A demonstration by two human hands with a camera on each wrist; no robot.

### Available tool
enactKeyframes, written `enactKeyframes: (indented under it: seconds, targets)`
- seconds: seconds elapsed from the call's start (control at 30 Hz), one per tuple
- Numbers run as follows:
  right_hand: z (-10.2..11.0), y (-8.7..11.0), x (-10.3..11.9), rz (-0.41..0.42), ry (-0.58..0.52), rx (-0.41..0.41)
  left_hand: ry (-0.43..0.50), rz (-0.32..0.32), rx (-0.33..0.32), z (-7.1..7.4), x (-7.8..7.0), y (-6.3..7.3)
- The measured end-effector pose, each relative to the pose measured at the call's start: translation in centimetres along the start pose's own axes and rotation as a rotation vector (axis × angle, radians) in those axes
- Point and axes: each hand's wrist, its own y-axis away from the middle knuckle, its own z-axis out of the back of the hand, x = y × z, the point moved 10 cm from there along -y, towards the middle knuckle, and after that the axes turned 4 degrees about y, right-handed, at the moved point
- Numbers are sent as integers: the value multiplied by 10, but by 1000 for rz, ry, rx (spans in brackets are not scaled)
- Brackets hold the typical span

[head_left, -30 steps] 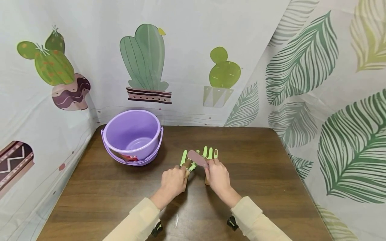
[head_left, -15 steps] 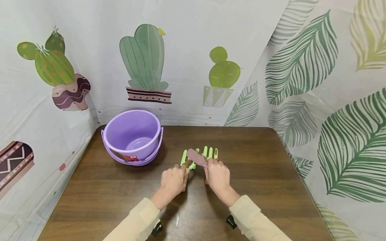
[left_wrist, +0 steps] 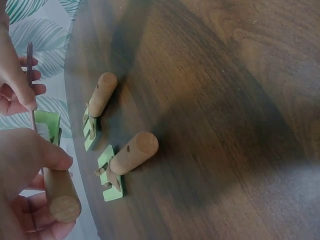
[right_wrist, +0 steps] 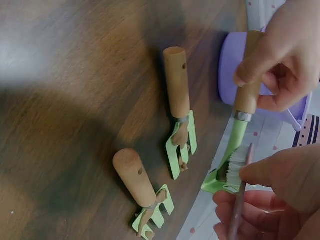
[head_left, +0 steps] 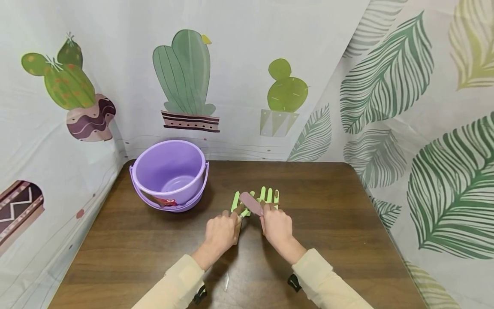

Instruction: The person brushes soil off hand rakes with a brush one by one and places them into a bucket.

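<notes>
My left hand (head_left: 221,231) grips the wooden handle of a green garden trowel (right_wrist: 239,132), held above the table. Its blade is partly hidden; a brown smear shows on it in the right wrist view. In my right hand (head_left: 277,225) is a brush with a pinkish back (head_left: 251,203), pinched between thumb and fingers. The brush's white bristles (right_wrist: 234,170) touch the trowel's green part. Below the hands lie two green pronged garden tools, a hand fork (right_wrist: 177,85) and another (right_wrist: 135,180), with wooden handles and brown clumps on their prongs.
A purple bucket (head_left: 144,176) with its handle lowered stands at the back left of the brown wooden table (head_left: 332,240). Behind the table hangs a cloth (head_left: 239,77) printed with cacti and leaves.
My right hand and the brush have shifted slightly, a little to the left, along the trowel. The left hand stays nearly still, and the bucket and pronged tools have not moved.
</notes>
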Motion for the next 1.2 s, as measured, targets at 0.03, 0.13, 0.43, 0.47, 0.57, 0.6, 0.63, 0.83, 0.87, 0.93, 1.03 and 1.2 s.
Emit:
enactKeyframes:
  seconds: [0.03,0.13,0.43,0.47,0.57,0.6,0.63,0.83,0.87,0.93,1.03,1.2]
  targets:
    - [0,0,-1,-1,-6,12,-3,-1,4,-1,1,0]
    - [-2,-2,-5,-15,-31,67,-3,-3,13,-1,3,0]
    - [-8,0,-15,-59,-135,185,-4,-31,-54,2,6,1]
    - [-8,1,-16,-61,-148,186,-4,-32,-69,3,6,1]
    - [-7,1,-18,-67,-175,184,3,-33,-106,5,8,0]
    - [-7,2,-19,-69,-184,184,6,-31,-114,6,8,0]
    - [-7,2,-19,-71,-186,185,11,-31,-120,7,9,0]
    - [-7,7,-21,-74,-197,170,27,-22,-88,5,10,-1]
    - [-7,7,-21,-72,-196,164,26,-20,-81,5,11,-1]
    - [-6,9,-22,-68,-186,144,24,-16,-68,4,11,-2]
    - [-4,10,-21,-51,-150,100,34,-14,-54,2,10,-2]
    - [-1,11,-20,-22,-91,23,71,-9,-44,1,9,-2]
